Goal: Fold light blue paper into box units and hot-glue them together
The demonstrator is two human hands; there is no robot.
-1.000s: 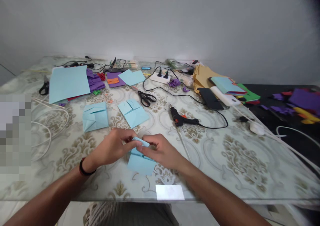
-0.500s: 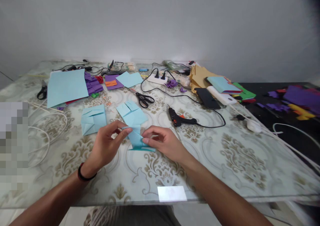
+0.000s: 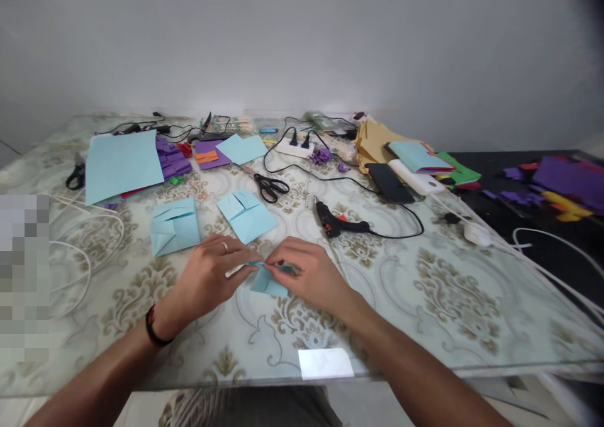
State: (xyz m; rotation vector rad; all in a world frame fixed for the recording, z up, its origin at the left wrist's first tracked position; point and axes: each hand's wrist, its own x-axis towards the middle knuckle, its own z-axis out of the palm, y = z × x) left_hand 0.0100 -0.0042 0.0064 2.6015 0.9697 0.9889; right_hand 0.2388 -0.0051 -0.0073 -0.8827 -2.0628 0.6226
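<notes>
Between my two hands is a small folded piece of light blue paper, partly covered by the fingers. My left hand pinches its left upper edge between thumb and fingers. On the other side my right hand pinches the paper's upper fold, fingertips close to those of the left. Just beyond them lies a folded light blue paper with a slit along its top part. Another folded light blue paper, with creased flaps, rests to the left, beyond my left hand.
Black-handled scissors and a black glue gun with its cord lie beyond my hands. Farther back are a power strip, a large light blue sheet, a dark phone and brown paper. White cables run along both sides.
The paper in my hands has been folded smaller, its long upper part no longer showing. Both hands have drawn closer together, the left one moving right and turning its back upward.
</notes>
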